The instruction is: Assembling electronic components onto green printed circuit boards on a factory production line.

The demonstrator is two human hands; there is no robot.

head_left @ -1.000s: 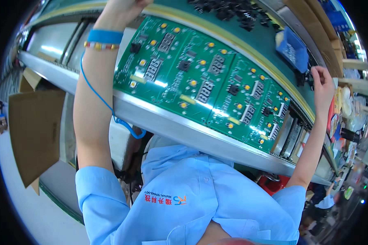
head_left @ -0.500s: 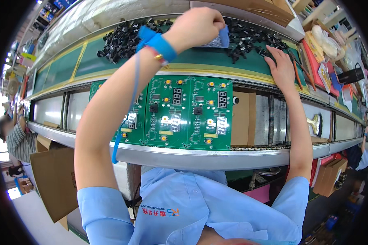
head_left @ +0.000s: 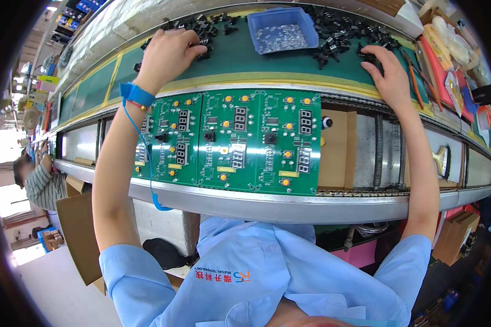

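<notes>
My left hand, with a blue wrist strap on its wrist, reaches over the left pile of small black plastic parts. Its thumb stands away from the bent fingers, whose tips are partly hidden; I see nothing held. To the right, my right hand is open, thumb and fingers apart, fingertips beside black parts of the right pile. A blue bin of small clear pieces stands between the piles. Below my hands lie green circuit boards with digit displays, orange-yellow buttons and black components.
The boards rest across the conveyor rails. Orange-handled pliers lie right of my right hand. A brush and an open cardboard box sit between the rails. At far left, a person in a striped top works.
My left hand has moved left from the blue bin to the left black pile, leaving the bin in full view. My right hand stays by the right pile. The view has shifted slightly.
</notes>
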